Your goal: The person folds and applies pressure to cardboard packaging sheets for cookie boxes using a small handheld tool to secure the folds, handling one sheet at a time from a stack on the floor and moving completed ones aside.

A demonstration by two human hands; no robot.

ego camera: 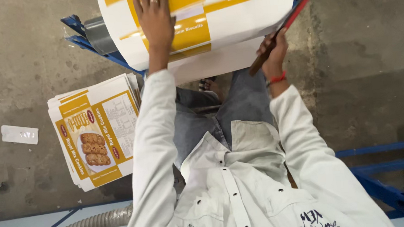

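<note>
Left hand (155, 16) flat, fingers spread on the thin, floppy printed carton sheet (233, 13); right hand (273, 53) fingers clamp a stiff red-edged tool (294, 14), best support broadly.

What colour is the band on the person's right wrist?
The band on the right hand wrist is red, seen in the head view.

Top edge cuts printed sheet (234, 27) & red-edged tool (294, 14); foot (212, 85) partly hidden under sheet.

Ahead: my left hand (155, 19) lies flat on the white-and-yellow printed sheet (234, 22), which fills the front.
Left floor: stack of flat cartons (95, 131) occupies it.
Right floor: bare concrete (367, 61), passable.
Lower right: blue frame (388, 172) bars passage.
</note>
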